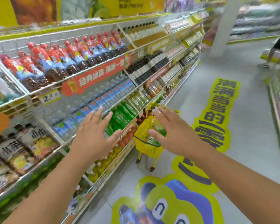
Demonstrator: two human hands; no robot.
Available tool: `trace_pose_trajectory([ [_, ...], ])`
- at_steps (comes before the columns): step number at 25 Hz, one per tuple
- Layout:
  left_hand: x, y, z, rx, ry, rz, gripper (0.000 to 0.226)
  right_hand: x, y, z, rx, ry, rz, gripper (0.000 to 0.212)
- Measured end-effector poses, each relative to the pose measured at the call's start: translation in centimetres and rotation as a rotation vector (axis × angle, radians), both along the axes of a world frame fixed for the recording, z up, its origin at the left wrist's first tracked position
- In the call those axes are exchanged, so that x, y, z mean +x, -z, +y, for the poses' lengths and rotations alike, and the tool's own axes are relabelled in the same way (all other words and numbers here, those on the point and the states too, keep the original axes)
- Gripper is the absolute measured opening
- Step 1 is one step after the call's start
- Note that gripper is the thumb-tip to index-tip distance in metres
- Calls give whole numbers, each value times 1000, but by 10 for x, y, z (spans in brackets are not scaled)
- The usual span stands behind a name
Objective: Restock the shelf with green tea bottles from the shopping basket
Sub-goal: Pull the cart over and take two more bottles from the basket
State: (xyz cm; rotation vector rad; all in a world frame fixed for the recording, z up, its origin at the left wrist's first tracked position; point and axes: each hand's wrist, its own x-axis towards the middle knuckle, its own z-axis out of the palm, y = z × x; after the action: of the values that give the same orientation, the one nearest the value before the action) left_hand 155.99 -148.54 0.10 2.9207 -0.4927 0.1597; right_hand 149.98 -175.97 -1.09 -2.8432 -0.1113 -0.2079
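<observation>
A yellow shopping basket on small wheels stands on the aisle floor beside the shelving, with green tea bottles showing inside it. On the wire shelf to its left lies a row of green-labelled bottles. My left hand is stretched forward with fingers spread, in front of that row and holding nothing. My right hand is also stretched out with straight fingers, and it covers part of the basket's top. The picture is blurred by motion.
Tall wire shelves run along the left, stocked with red-capped dark drinks, blue-labelled water bottles and other bottles. A white pillar stands ahead. A person is at the far right of the aisle. Yellow floor graphics cover the grey floor.
</observation>
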Motion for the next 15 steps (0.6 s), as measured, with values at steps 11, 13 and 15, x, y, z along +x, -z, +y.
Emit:
trace_pose_trajectory([
  [11, 25, 20, -230, -23, 103, -5, 80, -8, -5, -223, 4, 132, 35, 97],
  [13, 51, 25, -251, -24, 104, -7, 83, 10, 1, -246, -16, 149, 30, 87],
  [15, 80, 32, -273, -40, 115, -20, 84, 34, 10, -265, -17, 156, 38, 85],
])
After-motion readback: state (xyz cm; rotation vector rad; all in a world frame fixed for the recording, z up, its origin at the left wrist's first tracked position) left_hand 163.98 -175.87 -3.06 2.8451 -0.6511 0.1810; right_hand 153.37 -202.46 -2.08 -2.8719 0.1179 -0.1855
